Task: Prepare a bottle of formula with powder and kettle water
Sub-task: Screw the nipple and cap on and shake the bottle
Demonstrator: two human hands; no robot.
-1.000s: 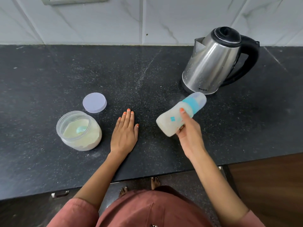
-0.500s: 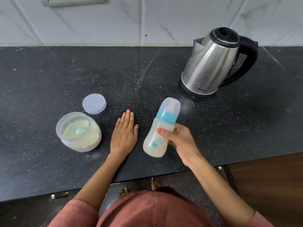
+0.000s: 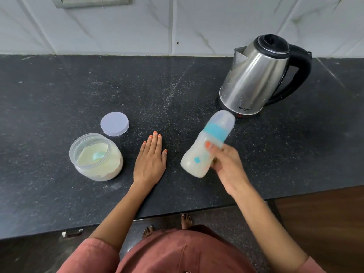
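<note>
Head view, near to far: right hand (image 3: 226,166) in a closed grip around the baby bottle (image 3: 206,146), held above the counter (image 3: 59,194), tilted with its capped blue-collared top toward the kettle (image 3: 256,79), milky inside, blurred. Left hand (image 3: 150,160) flat on the counter, fingers together, holding nothing. Just left of it, open powder jar (image 3: 96,157), blue scoop (image 3: 97,155) inside; lilac lid (image 3: 114,124) beyond. Farthest, steel kettle by the tiled wall (image 3: 137,26).

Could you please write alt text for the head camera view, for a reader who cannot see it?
The right hand holds a capped, milky bottle tilted above a black counter; the left hand lies flat. An open powder jar and its lid sit left, a kettle behind.
</note>
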